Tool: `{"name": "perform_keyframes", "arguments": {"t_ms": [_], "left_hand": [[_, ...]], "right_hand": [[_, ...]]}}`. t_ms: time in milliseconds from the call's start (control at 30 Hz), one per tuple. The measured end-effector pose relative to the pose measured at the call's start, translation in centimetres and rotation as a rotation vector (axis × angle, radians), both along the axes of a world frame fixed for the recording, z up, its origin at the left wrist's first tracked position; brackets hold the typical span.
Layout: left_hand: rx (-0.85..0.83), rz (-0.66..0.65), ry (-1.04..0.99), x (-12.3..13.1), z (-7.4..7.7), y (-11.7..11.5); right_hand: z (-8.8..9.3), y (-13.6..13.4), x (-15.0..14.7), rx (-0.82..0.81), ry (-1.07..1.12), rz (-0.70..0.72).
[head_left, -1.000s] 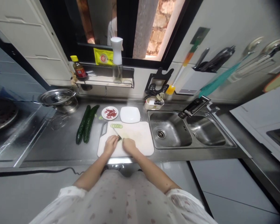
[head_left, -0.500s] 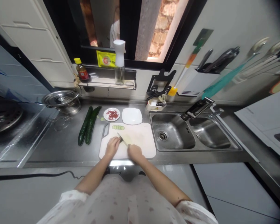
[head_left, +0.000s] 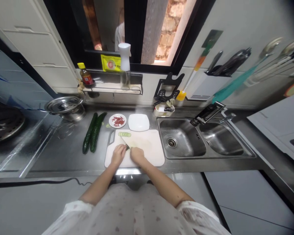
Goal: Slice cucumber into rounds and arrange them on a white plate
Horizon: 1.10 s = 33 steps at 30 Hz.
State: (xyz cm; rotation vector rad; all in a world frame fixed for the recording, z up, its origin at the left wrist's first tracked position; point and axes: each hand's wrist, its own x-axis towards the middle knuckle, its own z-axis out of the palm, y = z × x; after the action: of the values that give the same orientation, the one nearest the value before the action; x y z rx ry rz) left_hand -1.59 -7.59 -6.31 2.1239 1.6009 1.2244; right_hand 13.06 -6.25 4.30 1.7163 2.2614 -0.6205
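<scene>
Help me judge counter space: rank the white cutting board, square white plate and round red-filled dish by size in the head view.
1. white cutting board
2. square white plate
3. round dish of red pieces

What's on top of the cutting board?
On the cutting board: cucumber slices in a row at its far edge, and both hands. The right hand grips a knife; the left hand presses down beside the blade. Whatever lies under the left hand is covered.

One head-worn camera, high above the person's chest, faces forward and steeply down at the counter (head_left: 63,156), window (head_left: 159,32) at top, left hand (head_left: 118,154) and right hand (head_left: 137,155) close, low centre, on the cutting board (head_left: 152,147), wide-angle, edges bent
</scene>
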Motion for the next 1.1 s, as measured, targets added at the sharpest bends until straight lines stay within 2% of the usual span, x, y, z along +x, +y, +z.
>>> {"name": "perform_keyframes", "arguments": {"t_ms": [300, 533, 700, 1100], "left_hand": [[-0.002, 0.003, 0.007, 0.1, 0.2, -0.1], [-0.005, 0.012, 0.008, 0.2, 0.2, -0.2], [-0.015, 0.013, 0.012, 0.2, 0.2, -0.2], [-0.034, 0.009, 0.024, 0.2, 0.7, -0.2]], "right_hand": [[0.5, 0.0, -0.2, 0.002, 0.006, -0.013], [0.0, -2.0, 1.5, 0.017, -0.019, -0.003], [0.0, -3.1, 2.5, -0.029, -0.061, -0.015], [0.0, -0.8, 0.8, -0.008, 0.005, -0.015]]}}
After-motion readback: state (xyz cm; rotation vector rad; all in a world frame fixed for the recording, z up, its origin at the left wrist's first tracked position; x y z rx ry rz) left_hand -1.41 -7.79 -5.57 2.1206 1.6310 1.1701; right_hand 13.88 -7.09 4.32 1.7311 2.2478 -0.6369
